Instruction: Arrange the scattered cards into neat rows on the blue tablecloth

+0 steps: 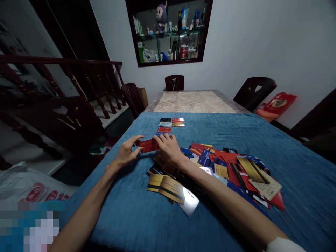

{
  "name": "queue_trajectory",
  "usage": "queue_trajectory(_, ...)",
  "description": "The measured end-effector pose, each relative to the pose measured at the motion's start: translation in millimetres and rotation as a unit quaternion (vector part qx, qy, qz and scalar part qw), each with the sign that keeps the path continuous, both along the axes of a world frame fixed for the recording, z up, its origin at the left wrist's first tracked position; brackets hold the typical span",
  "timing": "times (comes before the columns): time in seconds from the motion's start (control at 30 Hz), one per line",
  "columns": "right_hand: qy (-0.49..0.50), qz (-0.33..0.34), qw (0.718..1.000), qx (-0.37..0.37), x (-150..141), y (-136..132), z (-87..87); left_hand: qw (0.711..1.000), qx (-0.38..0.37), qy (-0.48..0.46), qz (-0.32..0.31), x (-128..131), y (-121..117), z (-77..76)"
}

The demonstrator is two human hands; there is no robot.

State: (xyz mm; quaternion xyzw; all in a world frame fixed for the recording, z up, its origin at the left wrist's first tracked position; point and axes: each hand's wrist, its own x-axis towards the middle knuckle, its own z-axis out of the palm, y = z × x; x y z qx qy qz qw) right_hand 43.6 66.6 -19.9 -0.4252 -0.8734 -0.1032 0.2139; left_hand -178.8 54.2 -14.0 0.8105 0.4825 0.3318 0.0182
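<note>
A red plastic card is held between both hands, just above the blue cloth. My left hand pinches its left end between thumb and fingers. At its right end my right hand is closed over the edge, palm down. Beyond the hands lie a few cards in neat rows: a dark-and-silver card, a red-and-gold card and a red one. Under and right of my right forearm spreads a loose pile of bank-style cards. Gold cards lie nearer me.
Dark wooden chairs stand around the table, whose far end shows a patterned cover. A wooden railing runs along the left. A white plastic bag sits at lower left; a red bag is at right.
</note>
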Motion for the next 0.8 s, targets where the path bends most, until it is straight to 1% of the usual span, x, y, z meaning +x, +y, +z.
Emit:
queue_trajectory(0.13,-0.008,-0.007,1.0,0.005,10,5,8.9,0.995,0.076,0.061,-0.028,8,1,-1.1)
queue_trajectory(0.3,-0.011,-0.007,1.0,0.006,28,7,21.4,0.984,0.119,0.129,-0.017,19,4,0.4)
queue_trajectory(0.43,-0.018,-0.006,1.0,-0.005,42,11,27.2,0.976,0.126,0.175,-0.025,31,13,6.9)
queue_trajectory(0.57,-0.029,-0.007,0.999,-0.01,58,23,29.9,0.97,0.117,0.21,-0.033,46,27,16.0)
queue_trajectory(0.67,-0.035,-0.014,0.999,-0.019,71,38,32.6,0.965,0.11,0.234,-0.043,60,44,23.8)
queue_trajectory(0.8,-0.043,-0.026,0.998,-0.03,89,62,37.6,0.958,0.094,0.264,-0.061,78,72,35.1)
